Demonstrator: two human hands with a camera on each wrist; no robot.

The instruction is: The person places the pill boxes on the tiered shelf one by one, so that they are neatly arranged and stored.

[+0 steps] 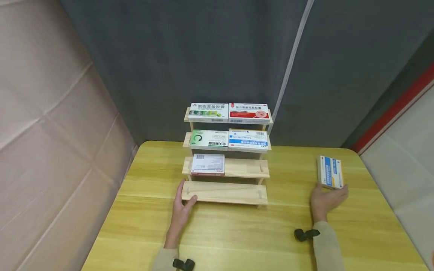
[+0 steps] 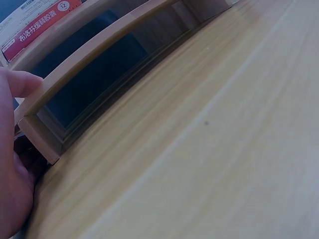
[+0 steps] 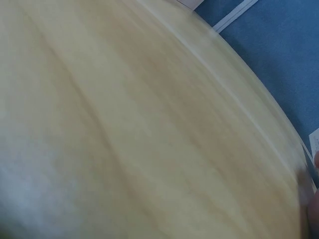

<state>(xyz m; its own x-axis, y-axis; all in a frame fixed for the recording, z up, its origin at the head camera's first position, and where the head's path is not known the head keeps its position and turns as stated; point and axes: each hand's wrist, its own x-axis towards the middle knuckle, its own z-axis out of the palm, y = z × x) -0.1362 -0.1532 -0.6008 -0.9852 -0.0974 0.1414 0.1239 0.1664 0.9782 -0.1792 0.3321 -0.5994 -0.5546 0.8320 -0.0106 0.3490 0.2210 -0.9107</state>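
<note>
A stepped wooden display rack (image 1: 223, 192) stands on the table, its left end held by my left hand (image 1: 181, 212). The thumb lies on the front edge of the lowest step, and the fingers go round the side, partly hidden in the left wrist view. Off to the right, my right hand (image 1: 326, 201) grips the near end of a blue-and-white medicine box (image 1: 330, 172), thumb on the left and fingers on the right. Only a sliver of that hand (image 3: 314, 211) shows in the right wrist view.
Two medicine boxes, one green-and-white (image 1: 208, 138) and one blue-and-white (image 1: 248, 138), lie on the second step from the top. Above them are a white-green box (image 1: 208, 111) and a red-and-white one (image 1: 248, 111). Another box (image 1: 208, 164) lies on the third step. A dark curtain (image 1: 169, 56) hangs behind.
</note>
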